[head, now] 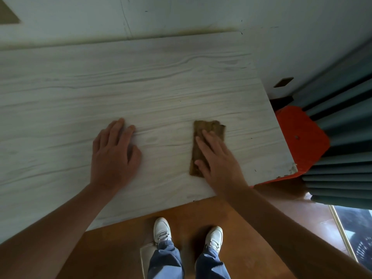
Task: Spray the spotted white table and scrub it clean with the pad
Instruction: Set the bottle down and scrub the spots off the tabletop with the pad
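Note:
The white wood-grain table [100, 87] fills the upper left of the head view and runs to a chipped right corner. A brown rectangular scrub pad [196, 154] lies flat on it near the front right. My right hand [218, 160] presses on the pad with straight fingers and covers its right half. My left hand [113, 154] rests flat on the bare tabletop to the left of the pad, fingers relaxed. A few small dark specks show near the table's right edge. No spray bottle is in view.
An orange object [302, 137] sits beyond the table's right edge, beside dark teal pleated curtains [342, 158]. A white wall [181, 15] backs the table. Below the front edge are brown floor [120, 248] and my white shoes.

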The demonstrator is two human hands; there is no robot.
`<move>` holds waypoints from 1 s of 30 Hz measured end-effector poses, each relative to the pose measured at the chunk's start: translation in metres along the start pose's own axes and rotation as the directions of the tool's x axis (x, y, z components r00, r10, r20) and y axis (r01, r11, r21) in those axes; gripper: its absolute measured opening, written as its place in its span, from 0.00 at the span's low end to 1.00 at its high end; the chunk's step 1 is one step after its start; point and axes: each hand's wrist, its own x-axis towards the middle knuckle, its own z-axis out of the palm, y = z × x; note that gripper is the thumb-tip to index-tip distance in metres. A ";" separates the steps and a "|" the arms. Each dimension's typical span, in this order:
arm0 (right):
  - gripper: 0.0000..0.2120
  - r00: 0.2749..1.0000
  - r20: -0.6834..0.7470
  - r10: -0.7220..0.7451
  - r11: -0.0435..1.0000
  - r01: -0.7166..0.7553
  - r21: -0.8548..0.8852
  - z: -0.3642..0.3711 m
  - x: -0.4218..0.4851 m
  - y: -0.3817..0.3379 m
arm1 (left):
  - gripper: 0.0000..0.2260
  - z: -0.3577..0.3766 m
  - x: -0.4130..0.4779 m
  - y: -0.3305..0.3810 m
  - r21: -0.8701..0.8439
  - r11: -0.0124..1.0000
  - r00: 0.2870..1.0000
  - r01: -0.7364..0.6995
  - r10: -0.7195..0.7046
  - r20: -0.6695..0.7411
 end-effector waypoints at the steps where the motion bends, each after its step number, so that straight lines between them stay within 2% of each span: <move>1: 0.30 0.995 0.021 -0.096 0.995 0.096 0.002 0.002 0.010 -0.009 | 0.25 0.000 0.000 -0.001 0.001 1.000 1.000 0.001 -0.001 0.001; 3: 0.29 0.978 0.042 -0.206 0.978 0.207 0.001 0.004 0.042 -0.018 | 0.26 0.000 0.000 -0.001 0.008 1.000 1.000 -0.001 0.001 0.002; 4: 0.28 0.978 0.035 -0.206 0.979 0.206 -0.005 0.003 0.062 -0.018 | 0.26 0.000 0.001 -0.001 0.010 1.000 1.000 -0.004 0.004 0.001; 6: 0.28 0.994 -0.008 -0.112 0.994 0.112 -0.007 -0.007 0.104 -0.006 | 0.26 0.001 0.001 -0.002 0.017 1.000 1.000 -0.006 0.006 -0.003; 9: 0.28 0.991 -0.071 0.117 0.993 -0.118 -0.005 -0.033 0.140 0.042 | 0.25 0.002 0.001 -0.003 0.028 1.000 1.000 -0.012 0.012 -0.009; 12: 0.28 0.953 -0.122 0.276 0.961 -0.277 0.010 -0.050 0.119 0.094 | 0.24 0.003 0.000 -0.002 0.030 1.000 1.000 -0.009 0.009 -0.012; 14: 0.28 0.944 -0.122 0.306 0.952 -0.305 0.027 -0.050 0.083 0.108 | 0.25 0.003 0.000 -0.001 0.026 1.000 1.000 -0.001 0.001 -0.008; 18: 0.29 0.971 -0.076 0.227 0.974 -0.227 0.009 -0.025 0.003 0.075 | 0.25 0.001 0.001 0.001 0.019 1.000 1.000 0.014 -0.014 -0.002; 21: 0.29 0.999 -0.041 -0.033 0.999 0.032 -0.021 0.003 -0.024 0.027 | 0.25 0.000 0.001 0.001 0.013 1.000 1.000 0.010 -0.010 -0.003; 23: 0.27 0.978 0.009 -0.208 0.978 0.208 -0.006 0.014 -0.011 0.005 | 0.26 0.000 0.001 0.002 0.014 1.000 1.000 0.011 -0.011 -0.003; 25: 0.27 0.948 0.034 -0.317 0.948 0.317 -0.021 0.013 0.025 -0.006 | 0.26 0.000 0.002 0.001 0.022 1.000 1.000 0.010 -0.010 0.004; 27: 0.27 0.949 0.014 -0.316 0.948 0.316 -0.037 0.006 0.072 -0.007 | 0.26 0.002 0.003 -0.001 0.034 0.999 1.000 0.007 -0.007 0.002; 28: 0.26 0.964 0.001 -0.265 0.964 0.265 -0.029 0.001 0.096 -0.004 | 0.26 0.003 0.002 -0.002 0.038 0.999 1.000 0.004 -0.004 0.000; 30: 0.25 0.997 -0.048 -0.068 0.998 0.068 0.001 -0.013 0.137 0.010 | 0.26 0.004 0.002 -0.001 0.038 0.999 1.000 0.000 0.001 -0.008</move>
